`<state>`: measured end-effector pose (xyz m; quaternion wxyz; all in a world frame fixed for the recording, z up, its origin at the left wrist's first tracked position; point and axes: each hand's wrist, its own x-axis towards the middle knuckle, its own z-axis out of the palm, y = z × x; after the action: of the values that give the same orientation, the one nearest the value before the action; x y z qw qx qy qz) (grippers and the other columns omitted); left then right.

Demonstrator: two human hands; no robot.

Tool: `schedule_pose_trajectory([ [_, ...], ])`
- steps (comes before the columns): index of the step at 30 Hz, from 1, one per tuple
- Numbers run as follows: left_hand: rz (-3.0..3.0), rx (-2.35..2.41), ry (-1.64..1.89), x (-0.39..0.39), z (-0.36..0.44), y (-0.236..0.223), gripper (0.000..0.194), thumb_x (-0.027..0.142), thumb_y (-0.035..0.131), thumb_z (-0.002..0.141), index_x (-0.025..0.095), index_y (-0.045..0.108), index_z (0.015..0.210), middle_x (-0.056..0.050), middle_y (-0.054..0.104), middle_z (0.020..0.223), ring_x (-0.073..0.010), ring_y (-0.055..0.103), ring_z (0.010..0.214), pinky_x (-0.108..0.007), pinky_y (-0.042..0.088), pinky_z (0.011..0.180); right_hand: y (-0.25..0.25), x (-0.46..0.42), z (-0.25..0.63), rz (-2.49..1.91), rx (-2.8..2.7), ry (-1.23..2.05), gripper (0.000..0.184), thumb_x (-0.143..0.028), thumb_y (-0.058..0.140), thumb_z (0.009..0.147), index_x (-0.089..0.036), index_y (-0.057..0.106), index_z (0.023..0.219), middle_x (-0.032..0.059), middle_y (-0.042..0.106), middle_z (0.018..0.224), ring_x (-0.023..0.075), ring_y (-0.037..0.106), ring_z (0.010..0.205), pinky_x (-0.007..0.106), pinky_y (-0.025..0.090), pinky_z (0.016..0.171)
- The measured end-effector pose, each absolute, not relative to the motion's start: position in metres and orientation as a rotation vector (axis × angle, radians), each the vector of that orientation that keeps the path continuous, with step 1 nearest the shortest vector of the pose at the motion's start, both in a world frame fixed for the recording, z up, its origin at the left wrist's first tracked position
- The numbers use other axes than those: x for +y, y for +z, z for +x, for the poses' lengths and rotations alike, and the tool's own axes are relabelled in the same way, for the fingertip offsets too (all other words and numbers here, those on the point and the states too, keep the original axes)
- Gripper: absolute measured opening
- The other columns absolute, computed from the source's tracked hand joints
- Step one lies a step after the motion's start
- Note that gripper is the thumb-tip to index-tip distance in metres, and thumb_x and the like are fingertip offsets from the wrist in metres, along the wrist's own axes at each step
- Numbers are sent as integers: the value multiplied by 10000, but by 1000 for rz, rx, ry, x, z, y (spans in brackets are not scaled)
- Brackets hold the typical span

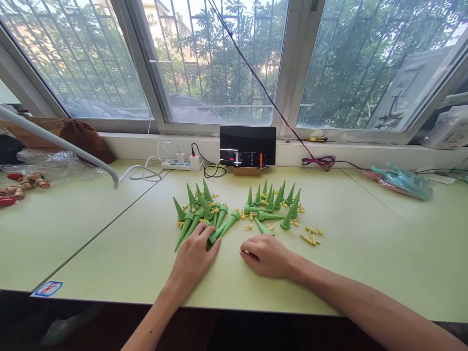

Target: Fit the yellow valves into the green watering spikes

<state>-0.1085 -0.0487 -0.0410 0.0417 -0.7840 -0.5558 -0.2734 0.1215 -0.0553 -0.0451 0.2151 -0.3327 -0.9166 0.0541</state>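
My left hand (pixel 195 256) lies flat on the pale green table (pixel 109 243), fingers spread, its tips touching the near end of a pile of green cone-shaped spikes (pixel 199 214). My right hand (pixel 265 256) rests beside it with fingers curled down against the table; a green spike (pixel 261 225) lies just beyond its knuckles, and I cannot make out anything inside the fingers. A second group of green spikes (pixel 272 202) stands upright further back. Small yellow pieces (pixel 310 236) are scattered to the right of my right hand.
A dark tablet with a phone (pixel 248 148) leans at the window sill. A white power strip (pixel 181 163) with cables lies to its left. A white curved tube (pixel 58 144) crosses the left side. Teal packets (pixel 402 180) sit at the far right, wooden toys (pixel 22 185) far left.
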Motion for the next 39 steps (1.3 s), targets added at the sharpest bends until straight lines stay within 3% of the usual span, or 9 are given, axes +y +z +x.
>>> schedule_pose_trajectory([
  [11, -2389, -1693, -1020, -47, -111, -9, 257, 367, 522, 914, 179, 656, 1028, -69, 666, 965, -150, 580, 599, -305, 488, 635, -44, -55, 119, -991, -2511, 134, 238, -187, 472, 934, -176, 475, 696, -22, 552, 659, 94, 407, 569, 252, 244, 572],
  [17, -2603, -1735, -1702, -13, -60, 31, 317, 450, 549, 901, 178, 645, 1032, -36, 648, 838, -108, 563, 553, -226, 430, 498, -48, -51, 120, -1124, -2356, 68, 231, -143, 471, 914, -176, 493, 686, -24, 541, 636, 98, 412, 566, 255, 247, 576],
  [22, -2728, -1592, -2363, 20, -16, 17, 357, 491, 506, 917, 177, 604, 1058, 6, 552, 736, -77, 482, 434, -204, 344, 362, -48, -49, 122, -1137, -2301, 6, 222, -133, 464, 912, -172, 542, 708, -8, 574, 645, 105, 441, 564, 264, 250, 567],
  [28, -2746, -1706, -2605, 20, -12, -20, 353, 511, 528, 901, 176, 588, 997, 3, 564, 743, -59, 449, 404, -187, 309, 320, -42, -46, 127, -1127, -2149, -50, 269, -177, 442, 950, -173, 561, 708, 9, 579, 656, 117, 478, 583, 256, 307, 592],
  [32, -2687, -1762, -2961, 18, -14, -18, 316, 480, 564, 879, 169, 564, 938, -2, 572, 742, -69, 459, 416, -186, 311, 311, -35, -37, 139, -1226, -2010, -55, 228, -191, 438, 962, -167, 606, 809, 30, 609, 733, 133, 524, 629, 244, 364, 618],
  [36, -2694, -1752, -3232, 20, -14, -12, 323, 481, 607, 853, 170, 529, 896, 3, 568, 691, -76, 458, 411, -182, 314, 310, -27, -29, 157, -1318, -1882, -78, 196, -180, 443, 959, -154, 613, 1052, 68, 643, 902, 141, 541, 642, 250, 403, 629],
  [39, -2784, -1771, -3268, 20, -15, -11, 394, 533, 639, 825, 168, 524, 919, -2, 580, 670, -78, 463, 415, -172, 308, 309, -23, -25, 169, -1344, -1863, -100, 209, -166, 420, 966, -156, 619, 1028, 76, 646, 889, 152, 548, 639, 261, 410, 627],
])
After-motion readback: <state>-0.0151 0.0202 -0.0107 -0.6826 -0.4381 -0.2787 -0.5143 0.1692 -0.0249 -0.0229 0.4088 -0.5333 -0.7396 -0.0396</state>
